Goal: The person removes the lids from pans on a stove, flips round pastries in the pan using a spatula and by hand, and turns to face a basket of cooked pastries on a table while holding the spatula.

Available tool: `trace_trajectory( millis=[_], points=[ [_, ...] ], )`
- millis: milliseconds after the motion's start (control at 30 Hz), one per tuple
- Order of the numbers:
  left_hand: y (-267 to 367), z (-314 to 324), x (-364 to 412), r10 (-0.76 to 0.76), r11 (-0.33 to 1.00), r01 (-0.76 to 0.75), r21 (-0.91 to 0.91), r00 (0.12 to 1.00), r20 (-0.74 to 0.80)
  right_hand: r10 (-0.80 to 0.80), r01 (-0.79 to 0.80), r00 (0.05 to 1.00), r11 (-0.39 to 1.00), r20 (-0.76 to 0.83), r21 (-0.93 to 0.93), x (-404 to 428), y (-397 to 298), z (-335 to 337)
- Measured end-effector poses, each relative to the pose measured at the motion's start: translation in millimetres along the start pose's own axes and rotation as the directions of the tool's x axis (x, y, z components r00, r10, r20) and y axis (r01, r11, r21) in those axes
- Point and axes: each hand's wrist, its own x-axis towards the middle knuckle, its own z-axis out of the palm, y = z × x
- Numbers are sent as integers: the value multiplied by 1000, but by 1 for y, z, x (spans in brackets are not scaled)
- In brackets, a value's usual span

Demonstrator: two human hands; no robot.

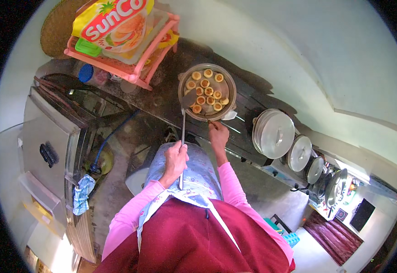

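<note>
My left hand [175, 160] grips the long metal handle of a spatula [183, 126]. The spatula's dark flat blade reaches over the left side of a round, shallow metal pan [233, 89]. Several small round cakes [208, 91] with browned tops lie in the pan, and the blade hides part of that side. At the pan's near rim, my right hand [218, 136] is closed on a short, dark handle-like piece [213, 123]. Whether this piece belongs to the pan or to another utensil cannot be seen.
The pan stands on a dark counter [164, 102]. Left of it is a pink plastic rack [140, 73] with a SunCo package [116, 25]. Several lidded pots [277, 133] line the counter at right. A blue hose [113, 131] hangs near a metal cabinet [50, 136].
</note>
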Motion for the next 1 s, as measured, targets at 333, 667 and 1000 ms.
trace_trajectory(
  millis=[333,667,1000],
  points=[
    [-3,-8,-1,-41,999,41,16,999,22,206,-238,971,869,121,433,-21,-23,-8],
    [11,-11,-7,0,997,-3,-79,999,-41,192,-227,974,822,121,523,-15,-19,-1],
    [16,-15,-5,70,966,-81,-247,996,-54,115,-152,988,861,106,486,-6,-27,19]
  ],
)
